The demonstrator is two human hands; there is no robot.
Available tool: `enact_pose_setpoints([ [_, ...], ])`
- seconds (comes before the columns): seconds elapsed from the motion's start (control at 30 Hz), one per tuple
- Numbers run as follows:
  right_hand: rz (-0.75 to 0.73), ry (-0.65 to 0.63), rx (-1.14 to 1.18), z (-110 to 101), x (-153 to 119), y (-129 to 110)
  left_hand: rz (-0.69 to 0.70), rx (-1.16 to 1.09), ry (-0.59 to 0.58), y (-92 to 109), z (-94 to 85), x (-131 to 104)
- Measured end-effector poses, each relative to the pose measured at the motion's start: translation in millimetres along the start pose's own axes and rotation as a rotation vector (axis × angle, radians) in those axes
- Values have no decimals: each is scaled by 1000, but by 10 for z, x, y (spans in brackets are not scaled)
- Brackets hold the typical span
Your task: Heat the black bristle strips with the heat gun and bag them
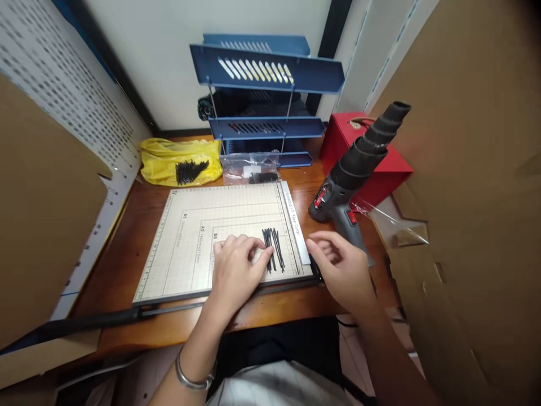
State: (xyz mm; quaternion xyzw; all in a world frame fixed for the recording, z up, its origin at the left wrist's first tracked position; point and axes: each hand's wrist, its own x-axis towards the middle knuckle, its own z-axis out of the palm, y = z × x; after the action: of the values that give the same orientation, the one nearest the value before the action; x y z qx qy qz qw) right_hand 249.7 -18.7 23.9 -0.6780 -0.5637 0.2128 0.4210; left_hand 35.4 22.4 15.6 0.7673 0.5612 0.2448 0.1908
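Note:
A bundle of short black wires (279, 251) with pale tips lies on the right part of a gridded paper trimmer (177, 237). My left hand (236, 262) rests on the trimmer board beside the bundle. Its fingers are curled, and its thumb and index finger close on the wires at the bundle's left edge. Just right of the trimmer's silver edge strip (296, 225) is my right hand (341, 265), fingers curled and thumb near the index fingertip. Whatever may be between those fingertips is too small to make out.
A grey heat gun (344, 180) stands nozzle-up at the right, before a red box (391, 175). Behind the trimmer are a yellow bag (163, 160) with more black pieces, a clear bag (236, 169) and a blue tiered rack (270, 127). Cardboard (473, 186) walls the right side.

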Motion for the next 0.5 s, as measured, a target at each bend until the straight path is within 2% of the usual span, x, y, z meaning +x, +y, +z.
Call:
enact_pose_setpoints([
  [0.1, -163, -162, -189, 279, 746, -298, 1, -10, -4, 3, -13, -1],
  [0.17, -200, -181, -245, 503, 1302, -470, -3, -19, -6, 5, -15, 1],
  [0.23, -179, -200, -305, 718, 1803, -589, -13, -26, -10, 9, -15, 3],
  [0.3, -100, -247, -384, 894, 2181, -638, -25, -36, -18, 15, -17, 3],
  [0.4, 7, -385, -491, 1070, 2485, -599, -32, -65, -22, 24, -25, -1],
  [0.5, -22, -448, -517, 1152, 2547, -516, -39, -98, -13, 27, -32, -5],
])
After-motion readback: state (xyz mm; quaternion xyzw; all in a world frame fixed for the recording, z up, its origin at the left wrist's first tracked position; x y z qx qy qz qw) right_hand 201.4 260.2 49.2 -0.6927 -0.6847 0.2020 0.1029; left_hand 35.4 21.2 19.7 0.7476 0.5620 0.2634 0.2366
